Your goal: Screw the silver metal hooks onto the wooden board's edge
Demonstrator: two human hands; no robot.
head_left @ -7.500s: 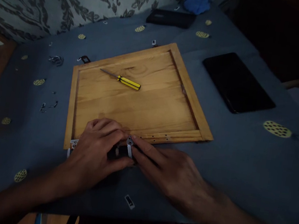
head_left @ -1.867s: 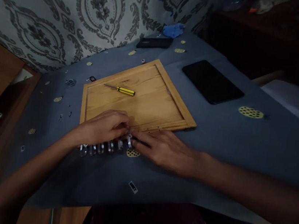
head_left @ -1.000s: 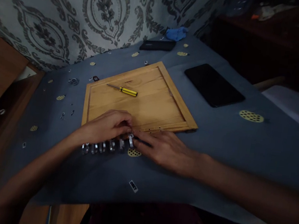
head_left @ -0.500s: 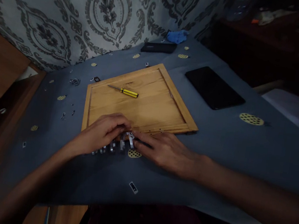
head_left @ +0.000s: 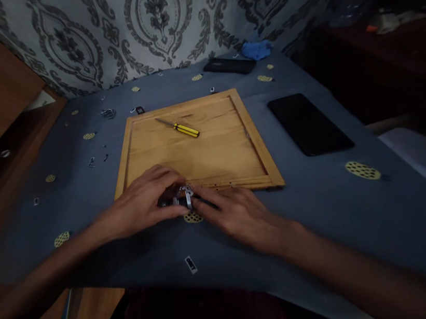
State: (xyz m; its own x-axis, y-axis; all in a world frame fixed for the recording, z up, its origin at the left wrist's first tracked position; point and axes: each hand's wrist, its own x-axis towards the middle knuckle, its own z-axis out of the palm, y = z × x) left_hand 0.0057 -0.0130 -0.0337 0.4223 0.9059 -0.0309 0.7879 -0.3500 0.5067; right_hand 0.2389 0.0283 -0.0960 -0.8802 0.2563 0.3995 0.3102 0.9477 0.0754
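Note:
A wooden board (head_left: 182, 155) with a raised frame lies on the table, and small dark holes show along its near edge. At that edge sits a shiny metal clip (head_left: 188, 198), a curved strip whose exact kind I cannot make out. My left hand (head_left: 145, 197) curls round it from the left, thumb at its lower end and fingers at its top. My right hand (head_left: 231, 211) pinches it from the right with the fingertips. Other metal pieces by the edge are mostly hidden behind my left hand. On the board rests a yellow-and-black screwdriver (head_left: 186, 130).
A black tablet (head_left: 310, 125) lies right of the board. Behind it are a dark phone-like object (head_left: 230, 66) and a blue cloth (head_left: 256, 49). Small metal bits (head_left: 91, 162) and a wire-like bunch (head_left: 108, 113) lie to the left. A patterned wall (head_left: 157, 11) bounds the back.
My left hand's thumb has swung out to the right and now reaches the metal clip's lower end, covering the other metal pieces. My right hand has stayed almost in place.

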